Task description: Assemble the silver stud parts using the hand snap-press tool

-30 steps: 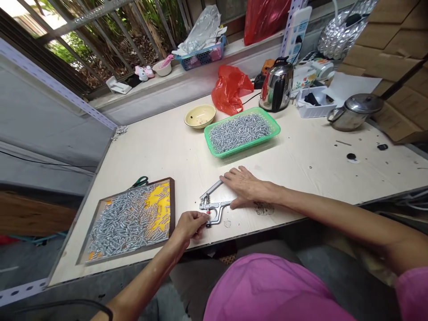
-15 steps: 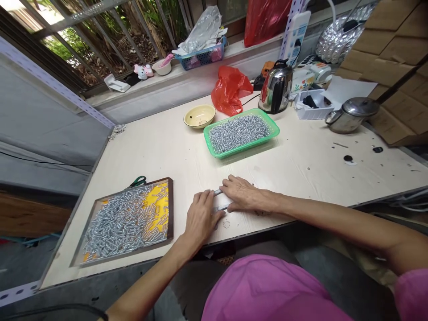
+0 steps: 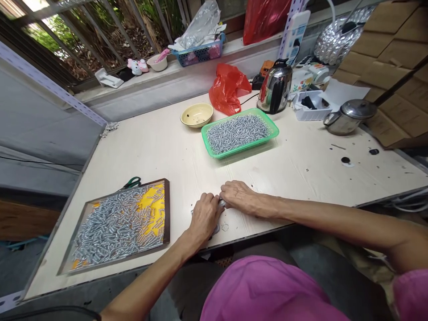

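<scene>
Two hands [image 3: 204,218] [image 3: 240,197] gripping metal pliers [image 3: 221,203], tray [image 3: 166,211] nearby

You have two hands, one left hand [image 3: 203,216] and one right hand [image 3: 239,197], with one metal tool [image 3: 221,203] beneath your fingers [image 3: 210,197]. Left of your fingers you have one framed tray [image 3: 166,210] and one pair of green-handled scissors [image 3: 133,182]; the metal pieces [image 3: 113,227] in the tray are too many to count. Beyond your fingers you have one green basket [image 3: 245,146], its pieces likewise too many to count, one yellow bowl [image 3: 197,115], one kettle [image 3: 274,87] and two red bags [image 3: 227,89]. Well right of your fingers, you have one lidded metal pot [image 3: 347,121] and one white bin [image 3: 310,115].
</scene>
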### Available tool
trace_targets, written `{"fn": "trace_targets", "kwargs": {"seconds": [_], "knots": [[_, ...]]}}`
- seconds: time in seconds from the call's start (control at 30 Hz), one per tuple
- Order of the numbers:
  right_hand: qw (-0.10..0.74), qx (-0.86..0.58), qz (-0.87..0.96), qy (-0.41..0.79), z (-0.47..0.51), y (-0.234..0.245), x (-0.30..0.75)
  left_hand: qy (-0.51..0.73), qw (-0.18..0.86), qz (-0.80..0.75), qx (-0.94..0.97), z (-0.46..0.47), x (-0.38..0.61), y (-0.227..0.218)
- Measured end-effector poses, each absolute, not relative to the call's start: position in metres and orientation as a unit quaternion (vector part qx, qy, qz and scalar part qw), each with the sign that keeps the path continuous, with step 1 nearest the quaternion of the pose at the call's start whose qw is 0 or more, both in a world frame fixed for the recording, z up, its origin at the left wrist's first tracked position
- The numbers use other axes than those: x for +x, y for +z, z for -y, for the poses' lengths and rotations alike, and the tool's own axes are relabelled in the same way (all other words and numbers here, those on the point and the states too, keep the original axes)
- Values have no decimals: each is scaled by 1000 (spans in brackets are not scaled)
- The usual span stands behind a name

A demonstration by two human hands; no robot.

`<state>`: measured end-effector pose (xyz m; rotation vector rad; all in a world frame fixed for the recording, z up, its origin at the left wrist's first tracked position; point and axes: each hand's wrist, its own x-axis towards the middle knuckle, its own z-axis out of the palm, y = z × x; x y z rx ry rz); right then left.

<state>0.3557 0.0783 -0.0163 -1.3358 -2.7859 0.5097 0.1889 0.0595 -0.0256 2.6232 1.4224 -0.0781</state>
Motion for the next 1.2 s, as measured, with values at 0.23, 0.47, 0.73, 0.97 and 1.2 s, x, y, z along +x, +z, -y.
{"fn": "trace_targets", "kwargs": {"seconds": [0.23,0.47,0.73,0.97,1.2], "knots": [[-13,-439,883,164,-88,-16,354,16,88,-476,875,-68,184,-27],[-11,-384,902,197,-108,-2,367,137,43,-460,876,-29,181,-60],[-5,-441,893,85,-126,-23,351,177,109,-441,873,1,205,-66],[17,-267,962,59,-108,-9,304,181,150,-451,861,3,207,-67],[9,-89,996,23,-78,-24,261,163,192,-472,845,8,202,-89]]}}
